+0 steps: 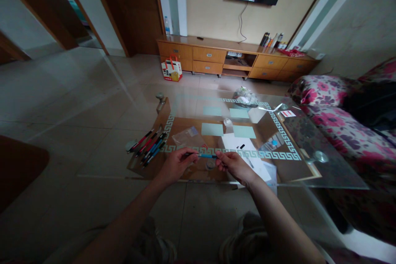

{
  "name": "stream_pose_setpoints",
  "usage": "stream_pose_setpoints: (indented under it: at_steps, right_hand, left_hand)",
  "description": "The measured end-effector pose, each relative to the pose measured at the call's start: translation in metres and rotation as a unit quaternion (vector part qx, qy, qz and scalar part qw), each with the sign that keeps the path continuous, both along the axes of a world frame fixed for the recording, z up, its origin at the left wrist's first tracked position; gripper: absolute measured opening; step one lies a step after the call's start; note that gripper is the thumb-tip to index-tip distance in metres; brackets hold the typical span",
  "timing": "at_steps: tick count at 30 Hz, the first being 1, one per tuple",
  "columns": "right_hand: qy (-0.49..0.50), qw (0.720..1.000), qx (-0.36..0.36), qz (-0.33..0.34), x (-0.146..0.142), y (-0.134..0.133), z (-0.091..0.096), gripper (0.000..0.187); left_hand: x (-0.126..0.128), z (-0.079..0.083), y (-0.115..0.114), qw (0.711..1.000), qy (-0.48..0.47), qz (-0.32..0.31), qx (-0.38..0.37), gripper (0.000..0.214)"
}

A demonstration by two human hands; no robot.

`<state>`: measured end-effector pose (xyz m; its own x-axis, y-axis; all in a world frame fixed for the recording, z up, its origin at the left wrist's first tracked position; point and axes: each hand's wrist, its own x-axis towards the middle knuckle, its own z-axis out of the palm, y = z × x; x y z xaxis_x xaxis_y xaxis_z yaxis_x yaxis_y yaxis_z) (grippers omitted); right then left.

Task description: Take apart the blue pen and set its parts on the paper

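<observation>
A slim blue pen (206,156) with dark ends is stretched level between my two hands, above the near edge of the glass table. My left hand (179,165) pinches its left end with thumb and fingers. At the other end, the fingers of my right hand (232,165) are closed round the pen. Several red, blue and black pens (148,146) lie in a loose pile to the left. Just beyond my hands is a clear plastic bag (187,136). White paper (233,142) with small black pieces (242,146) on it lies past my right hand.
The glass table (334,165) has a patterned border. A basket (245,98) with plastic wrapping stands toward its back, and a plastic bottle (272,144) shows at the right. A flowered sofa (334,121) borders the right side. A low cabinet (208,54) and paper bag (172,70) are beyond.
</observation>
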<state>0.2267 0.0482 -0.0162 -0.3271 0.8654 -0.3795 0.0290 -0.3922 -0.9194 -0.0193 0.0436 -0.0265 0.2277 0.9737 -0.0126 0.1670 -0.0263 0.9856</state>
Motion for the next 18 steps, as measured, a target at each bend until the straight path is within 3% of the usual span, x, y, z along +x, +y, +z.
stream_pose_setpoints:
  at_steps: [4, 10, 18]
  right_hand:
    - [-0.001, 1.000, 0.011, -0.004, -0.001, -0.001, 0.001, 0.053]
    - [-0.051, 0.995, 0.088, 0.023, -0.003, -0.002, 0.014, 0.042]
    - [-0.039, 0.996, 0.081, -0.007, -0.003, -0.001, 0.014, 0.030]
  left_hand:
    - [-0.001, 0.003, -0.001, 1.000, 0.005, 0.003, -0.002, 0.030]
    - [-0.002, 0.004, 0.000, 0.999, 0.020, 0.026, -0.019, 0.034]
    - [-0.001, 0.006, 0.000, 0.997, -0.027, -0.032, -0.066, 0.038]
